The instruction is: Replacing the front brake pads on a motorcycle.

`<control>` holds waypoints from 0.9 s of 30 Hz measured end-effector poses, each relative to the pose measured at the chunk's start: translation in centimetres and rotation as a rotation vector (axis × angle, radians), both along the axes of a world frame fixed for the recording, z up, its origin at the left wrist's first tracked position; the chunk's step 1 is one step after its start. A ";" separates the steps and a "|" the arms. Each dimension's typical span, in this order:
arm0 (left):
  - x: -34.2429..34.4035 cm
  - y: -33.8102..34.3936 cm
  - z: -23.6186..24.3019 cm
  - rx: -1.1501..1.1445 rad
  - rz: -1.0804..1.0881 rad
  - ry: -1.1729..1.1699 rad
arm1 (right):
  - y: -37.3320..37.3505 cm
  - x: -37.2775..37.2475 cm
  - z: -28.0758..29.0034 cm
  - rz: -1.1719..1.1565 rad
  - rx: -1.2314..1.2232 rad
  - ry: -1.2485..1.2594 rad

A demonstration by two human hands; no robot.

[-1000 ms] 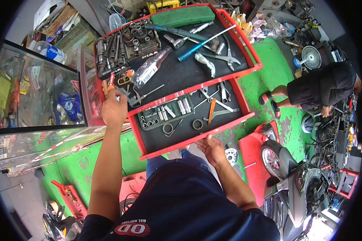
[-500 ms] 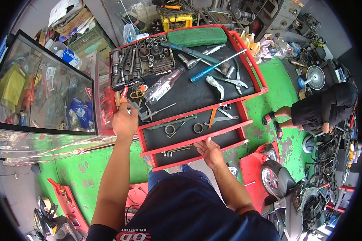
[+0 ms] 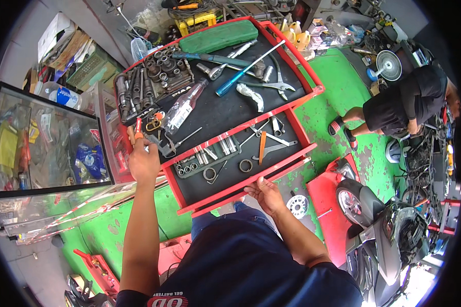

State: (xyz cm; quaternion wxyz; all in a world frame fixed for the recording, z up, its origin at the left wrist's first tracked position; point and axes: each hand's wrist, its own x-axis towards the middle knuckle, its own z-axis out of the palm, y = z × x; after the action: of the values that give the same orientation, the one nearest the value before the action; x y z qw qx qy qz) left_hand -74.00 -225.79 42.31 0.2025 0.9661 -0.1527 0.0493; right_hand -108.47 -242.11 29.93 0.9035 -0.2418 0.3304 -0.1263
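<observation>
My left hand point(image 3: 143, 161) is closed at the left end of the red tool cart point(image 3: 320, 91), beside orange-handled items point(image 3: 138, 126); what its fingers grip is partly hidden. My right hand point(image 3: 264, 194) grips the front lip of the open red drawer point(image 3: 225, 190), which holds a socket rail point(image 3: 206, 157), two metal rings point(image 3: 245, 165), wrenches and an orange strip point(image 3: 262, 147). A second red drawer edge shows just beneath it. On the top lie sockets point(image 3: 155, 71), a green case point(image 3: 217, 37), a blue screwdriver point(image 3: 233, 79), pliers point(image 3: 281, 84) and a plastic bottle point(image 3: 184, 107).
A glass display cabinet point(image 3: 46, 143) stands left of the cart. A person point(image 3: 404, 102) in dark clothes bends among parts at the right. A motorcycle point(image 3: 374, 235), red body panels point(image 3: 328, 215) and a white fan point(image 3: 388, 65) are also at the right.
Half a second ago the upper drawer was further in and the lower drawer's tools showed; now the upper drawer is out again, covering most of the lower one. The view has shifted too.
</observation>
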 end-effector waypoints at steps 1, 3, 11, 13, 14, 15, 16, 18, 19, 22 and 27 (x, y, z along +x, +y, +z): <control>0.0 0.0 0.0 0.003 0.000 0.014 | 0.0 -0.2 0.1 -0.012 -0.013 0.001; 0.1 -0.1 -0.1 0.019 -0.009 0.025 | 0.0 -0.3 0.3 0.003 -0.002 0.004; 0.0 -0.5 0.5 0.122 -0.070 0.009 | -1.8 2.9 0.8 0.024 -0.016 -0.040; -0.1 -0.7 0.8 0.138 -0.059 0.029 | -2.5 4.2 0.8 0.029 -0.029 0.024; -0.1 -0.8 0.9 0.166 -0.052 0.027 | -2.8 4.9 0.8 0.041 -0.042 -0.014; -0.1 -0.8 1.1 0.154 -0.045 0.036 | -3.1 5.7 0.8 0.036 -0.030 -0.028; -0.2 -0.9 1.2 0.147 -0.036 0.053 | -3.3 6.5 0.7 0.033 -0.014 -0.027; -0.2 -0.9 1.3 0.136 -0.016 0.081 | -4.0 8.1 0.6 0.046 -0.011 -0.059; -0.1 -0.9 1.4 0.143 -0.010 0.079 | -4.2 9.1 0.5 0.035 -0.020 -0.064; -0.1 -0.8 1.2 0.135 -0.001 0.077 | -5.2 11.9 -0.1 0.038 -0.015 -0.092; 0.2 -0.8 0.7 0.126 -0.011 0.049 | -6.2 14.4 -0.2 0.044 -0.019 -0.166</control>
State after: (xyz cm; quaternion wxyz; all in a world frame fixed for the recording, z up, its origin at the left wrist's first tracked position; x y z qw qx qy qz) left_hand -73.80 -226.56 42.99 0.1454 0.9769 -0.1558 0.0148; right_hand -94.10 -248.27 29.69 0.9281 -0.2461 0.2478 -0.1294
